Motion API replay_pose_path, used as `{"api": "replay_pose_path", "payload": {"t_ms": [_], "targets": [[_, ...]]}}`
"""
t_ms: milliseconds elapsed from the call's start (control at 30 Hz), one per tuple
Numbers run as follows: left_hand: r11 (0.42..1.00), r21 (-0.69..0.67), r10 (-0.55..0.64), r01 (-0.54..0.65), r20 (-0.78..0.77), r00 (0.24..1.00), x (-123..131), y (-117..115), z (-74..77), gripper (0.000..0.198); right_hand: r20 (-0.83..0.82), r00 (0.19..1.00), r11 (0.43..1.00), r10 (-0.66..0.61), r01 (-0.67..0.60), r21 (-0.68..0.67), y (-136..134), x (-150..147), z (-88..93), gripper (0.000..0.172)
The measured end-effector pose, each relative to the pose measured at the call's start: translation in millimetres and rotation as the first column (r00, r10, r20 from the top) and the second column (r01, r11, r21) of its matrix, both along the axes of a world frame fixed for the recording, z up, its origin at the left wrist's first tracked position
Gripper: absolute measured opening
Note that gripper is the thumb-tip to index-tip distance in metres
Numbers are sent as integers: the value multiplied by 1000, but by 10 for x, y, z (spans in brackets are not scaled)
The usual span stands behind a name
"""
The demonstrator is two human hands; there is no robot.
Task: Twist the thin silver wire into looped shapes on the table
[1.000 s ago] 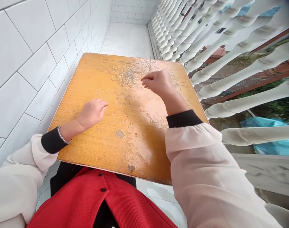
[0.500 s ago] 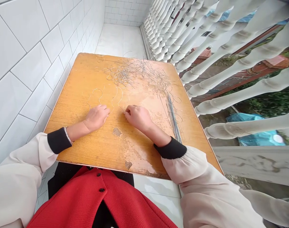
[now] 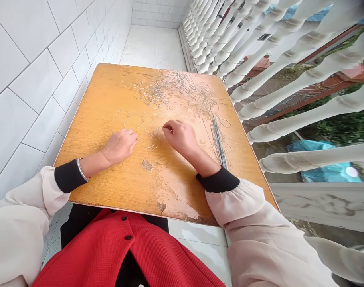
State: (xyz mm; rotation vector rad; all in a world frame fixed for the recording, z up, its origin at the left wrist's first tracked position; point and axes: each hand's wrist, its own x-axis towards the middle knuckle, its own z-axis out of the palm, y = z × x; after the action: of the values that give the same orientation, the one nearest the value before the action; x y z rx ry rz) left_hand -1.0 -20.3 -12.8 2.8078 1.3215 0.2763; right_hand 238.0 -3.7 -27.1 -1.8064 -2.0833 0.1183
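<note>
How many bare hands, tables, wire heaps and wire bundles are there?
Bare left hand, bare right hand: 2
Rectangular orange wooden table: 1
Tangled silvery wire heap: 1
Straight grey wire bundle: 1
Total: 5
Loose curled wires: too fine to count

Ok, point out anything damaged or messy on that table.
The table looks damaged: worn pale toward the right, with a rough chip farther in and another chip by the near edge. The wire heap at the far side is tangled, unlike the straight bundle on the right.
</note>
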Motion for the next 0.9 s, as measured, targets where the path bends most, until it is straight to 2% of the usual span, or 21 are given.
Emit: {"api": "replay_pose_path", "payload": {"t_ms": [67, 133, 200, 267, 367, 533, 800, 900], "targets": [[1000, -10, -8, 8, -33, 999, 56, 22, 100, 27, 10, 1000, 1000, 11, -11, 20, 14, 61, -6, 33], [996, -28, -88, 87, -52, 995, 146, 57, 170, 26, 35, 996, 996, 85, -86, 6, 19, 85, -21, 38], [981, -48, -189, 187, -55, 980, 249, 95, 179, 26, 63, 982, 984, 178, -177, -12, 16, 77, -46, 39], [971, -67, -232, 228, -65, 970, 333, 127, 131, 27, 86, 966, 970, 245, -244, -15, 9, 49, -73, 40], [973, -87, -222, 214, -92, 971, 382, 154, 22, 31, 116, 955, 961, 275, -275, -11, 6, -3, -101, 38], [984, -29, -176, 174, -103, 979, 320, 131, -75, 32, 165, 946, 960, 279, -280, -21, 44, -63, -105, 33], [990, 60, -123, 128, -91, 988, 302, 56, -164, 33, 90, 959, 962, 270, -272, 10, 164, -92, -193, 33], [992, 64, -103, 109, -90, 991, 310, 34, -176, 34, 37, 952, 951, 305, -306, 50, 211, -41, -218, 32]]}}
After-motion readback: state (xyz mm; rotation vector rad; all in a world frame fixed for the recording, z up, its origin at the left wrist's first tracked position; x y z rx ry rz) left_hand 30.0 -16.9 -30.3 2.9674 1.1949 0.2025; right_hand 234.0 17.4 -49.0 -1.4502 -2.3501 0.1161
